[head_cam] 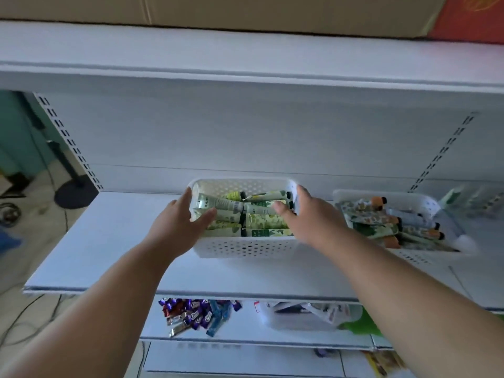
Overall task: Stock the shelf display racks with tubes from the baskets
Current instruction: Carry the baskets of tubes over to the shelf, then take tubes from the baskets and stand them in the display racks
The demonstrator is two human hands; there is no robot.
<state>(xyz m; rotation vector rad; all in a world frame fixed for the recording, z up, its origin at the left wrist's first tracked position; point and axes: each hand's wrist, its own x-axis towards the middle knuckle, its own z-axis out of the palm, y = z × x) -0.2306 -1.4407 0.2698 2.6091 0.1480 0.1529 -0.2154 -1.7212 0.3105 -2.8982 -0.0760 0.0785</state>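
Observation:
A white perforated basket (245,246) full of green and white tubes (261,221) stands on the middle of the white shelf (109,241). My left hand (177,222) holds the basket's left wall, thumb inside over the tubes and fingers along the outside. My right hand (313,216) holds the right wall the same way, thumb inside the rim. A second white basket (409,196) to the right holds tubes with orange and blue patterns (381,222). A blurred clear display rack (474,200) stands at the far right of the shelf.
The shelf above (245,64) overhangs and carries a cardboard box (245,12). On the lower shelf lie purple and blue wrapped sweets (196,315) and another white basket (308,317). Left of the shelving, the floor holds cables and a round black stand base (73,192).

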